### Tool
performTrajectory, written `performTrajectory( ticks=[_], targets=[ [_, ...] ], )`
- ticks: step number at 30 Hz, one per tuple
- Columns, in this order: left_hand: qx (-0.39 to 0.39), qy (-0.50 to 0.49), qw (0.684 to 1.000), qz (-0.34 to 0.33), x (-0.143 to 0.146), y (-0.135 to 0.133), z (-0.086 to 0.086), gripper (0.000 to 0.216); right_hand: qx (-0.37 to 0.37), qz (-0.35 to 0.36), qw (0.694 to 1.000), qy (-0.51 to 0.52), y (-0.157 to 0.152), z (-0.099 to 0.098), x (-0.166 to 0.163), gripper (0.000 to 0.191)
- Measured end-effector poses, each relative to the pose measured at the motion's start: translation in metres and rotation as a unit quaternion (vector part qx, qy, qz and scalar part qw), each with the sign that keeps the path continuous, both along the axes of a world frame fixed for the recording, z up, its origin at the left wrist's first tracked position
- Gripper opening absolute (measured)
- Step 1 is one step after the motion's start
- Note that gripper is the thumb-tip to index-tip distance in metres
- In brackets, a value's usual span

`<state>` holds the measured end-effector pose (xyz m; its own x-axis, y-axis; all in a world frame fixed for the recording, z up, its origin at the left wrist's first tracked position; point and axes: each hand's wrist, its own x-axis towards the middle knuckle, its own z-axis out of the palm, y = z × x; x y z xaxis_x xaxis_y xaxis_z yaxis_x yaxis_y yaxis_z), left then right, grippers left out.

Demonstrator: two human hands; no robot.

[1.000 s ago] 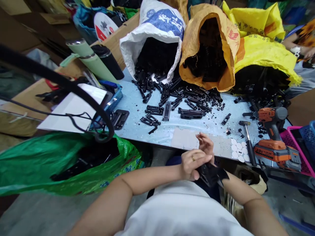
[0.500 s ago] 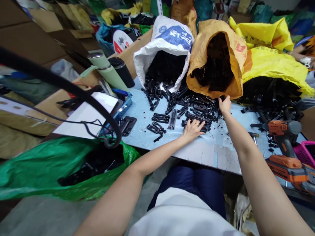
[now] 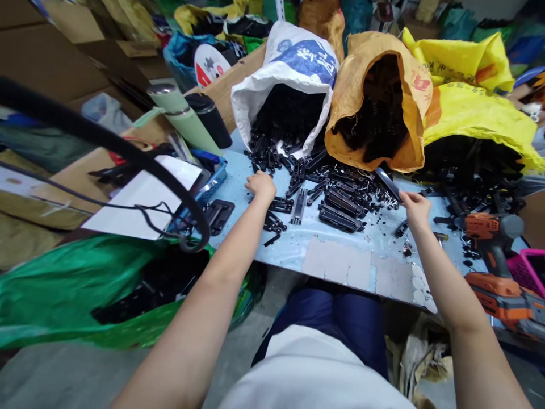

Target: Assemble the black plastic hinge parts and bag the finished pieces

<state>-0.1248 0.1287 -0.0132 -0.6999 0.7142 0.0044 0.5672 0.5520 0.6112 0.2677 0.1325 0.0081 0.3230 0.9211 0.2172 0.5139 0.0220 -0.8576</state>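
Observation:
My left hand (image 3: 260,185) is curled over small black plastic parts (image 3: 276,205) on the light blue table (image 3: 340,233), below the white sack (image 3: 289,74); what its fingers hold is hidden. My right hand (image 3: 415,207) pinches a long black plastic strip (image 3: 388,183) that sticks up and to the left, near the orange-yellow sack (image 3: 378,96). A heap of black plastic parts (image 3: 340,193) lies between the two hands. Both sacks are open and full of black parts.
An orange cordless drill (image 3: 494,233) lies at the right edge, with a pink basket (image 3: 530,267) beyond it. A green bag (image 3: 85,284) with black parts sits at the lower left. Two flasks (image 3: 187,119) and a blue basket (image 3: 213,176) stand at the left. Yellow sacks (image 3: 472,108) at the back right.
My left hand moved left from the middle heap to the parts below the white sack. My right hand drew back to the right and now holds a black strip.

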Motion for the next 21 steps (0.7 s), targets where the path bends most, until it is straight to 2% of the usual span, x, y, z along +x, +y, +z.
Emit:
performTrajectory(
  ticks=[3,5,8,10,11,12,14,16,17,19,21],
  targets=[
    [0.011,0.008,1.000,-0.023,0.004,-0.016,0.006,0.014,-0.009,0.062,0.998,0.021,-0.067,-0.006,0.005,0.039],
    [0.019,0.022,0.999,-0.041,0.010,-0.028,0.014,0.009,-0.021,0.146,0.989,-0.015,-0.110,-0.009,0.010,0.038],
    [0.052,0.053,0.993,-0.089,0.021,-0.050,0.031,0.024,-0.033,0.319,0.940,-0.115,-0.153,-0.011,0.025,0.035],
    [0.092,0.087,0.975,-0.182,0.035,-0.069,0.042,0.024,-0.027,0.364,0.908,-0.204,-0.164,-0.010,0.033,0.038],
    [0.104,0.109,0.956,-0.253,0.046,-0.080,0.046,0.022,-0.024,0.343,0.905,-0.250,-0.165,-0.009,0.034,0.042],
    [0.106,0.133,0.928,-0.332,0.060,-0.093,0.049,0.020,-0.027,0.294,0.910,-0.293,-0.165,-0.008,0.033,0.047],
    [0.063,0.178,0.851,-0.491,0.093,-0.119,0.049,0.015,-0.072,0.152,0.919,-0.357,-0.160,-0.008,0.020,0.056],
    [0.007,0.211,0.778,-0.591,0.126,-0.143,0.041,0.020,-0.156,0.043,0.909,-0.385,-0.156,-0.010,-0.001,0.067],
    [-0.015,0.215,0.750,-0.625,0.140,-0.152,0.034,0.021,-0.192,0.019,0.902,-0.385,-0.154,-0.012,-0.013,0.071],
    [-0.037,0.207,0.735,-0.644,0.156,-0.164,0.017,0.023,-0.212,0.031,0.912,-0.350,-0.152,-0.015,-0.033,0.069],
    [-0.015,0.155,0.753,-0.639,0.158,-0.169,0.001,0.025,-0.177,0.101,0.948,-0.247,-0.153,-0.018,-0.046,0.059]
  ],
)
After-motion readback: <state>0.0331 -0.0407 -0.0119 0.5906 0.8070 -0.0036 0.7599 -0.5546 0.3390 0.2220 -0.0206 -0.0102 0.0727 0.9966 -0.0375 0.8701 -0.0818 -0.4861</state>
